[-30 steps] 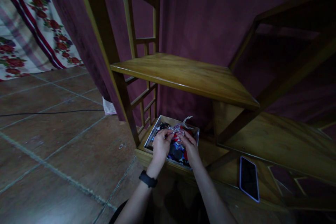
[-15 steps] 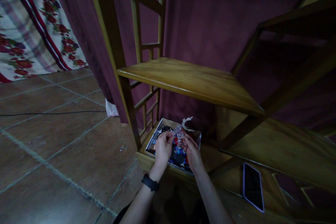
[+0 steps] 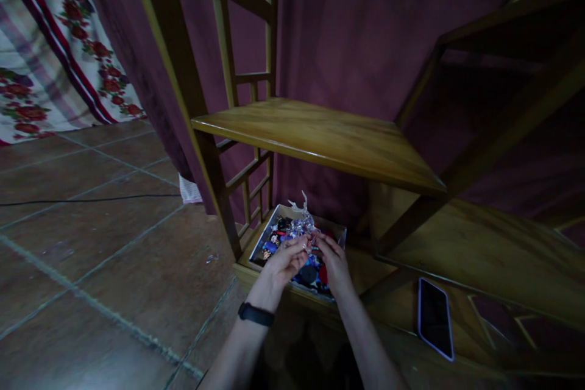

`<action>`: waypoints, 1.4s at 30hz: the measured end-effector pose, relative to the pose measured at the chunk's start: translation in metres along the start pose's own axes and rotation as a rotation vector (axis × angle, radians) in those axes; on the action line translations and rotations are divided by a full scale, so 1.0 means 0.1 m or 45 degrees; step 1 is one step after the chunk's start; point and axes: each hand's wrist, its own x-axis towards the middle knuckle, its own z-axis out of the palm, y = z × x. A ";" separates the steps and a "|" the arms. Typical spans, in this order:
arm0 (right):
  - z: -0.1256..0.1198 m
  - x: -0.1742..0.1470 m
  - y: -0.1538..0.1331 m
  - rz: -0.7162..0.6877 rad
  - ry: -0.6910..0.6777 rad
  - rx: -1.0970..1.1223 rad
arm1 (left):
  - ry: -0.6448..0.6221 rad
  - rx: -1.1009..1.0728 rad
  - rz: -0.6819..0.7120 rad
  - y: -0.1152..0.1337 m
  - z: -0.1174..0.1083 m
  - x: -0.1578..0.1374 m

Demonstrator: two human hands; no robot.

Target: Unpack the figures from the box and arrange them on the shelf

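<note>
On the near side of the box point(image 3: 265, 233), a dark band point(image 3: 256, 315) circles the person's left wrist. The left hand point(image 3: 287, 261) and right hand point(image 3: 333, 259) are close together over the box, fingers pinched on a clear ornament point(image 3: 300, 223) — its branching end points toward the box's back. Small items point(image 3: 309, 273) fill the box. A phone point(image 3: 435, 318) lies right of it, a wooden shelf point(image 3: 320, 140) is above it — and a purple curtain point(image 3: 347, 49) hangs behind.

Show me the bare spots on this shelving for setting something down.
The upper shelf board is bare, bordered by the left upright and purple curtain. A smaller patch of lower board lies between box and slanting brace. The box is crowded: small items, with left hand and right hand holding a clear figurine above.
</note>
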 end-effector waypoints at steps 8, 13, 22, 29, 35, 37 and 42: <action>0.10 -0.07 -0.13 0.126 -0.140 0.264 | -0.049 -0.157 -0.153 -0.06 0.02 -0.02; 0.11 -0.08 -0.16 0.141 -0.210 0.386 | -0.083 -0.180 -0.145 -0.07 0.08 -0.06; 0.12 -0.06 -0.16 0.194 -0.164 0.439 | -0.112 -0.223 -0.235 -0.05 0.12 -0.06; 0.11 -0.05 -0.24 0.093 0.009 0.378 | -0.104 0.014 -0.135 0.00 0.05 -0.09; 0.03 0.00 -0.21 0.086 0.033 0.265 | 0.006 0.251 0.051 0.07 0.03 -0.11; 0.02 0.01 -0.19 0.090 0.018 0.266 | 0.032 0.315 0.120 0.10 0.03 -0.11; 0.01 0.02 -0.16 0.107 0.002 0.300 | 0.049 0.434 0.192 0.13 0.02 -0.08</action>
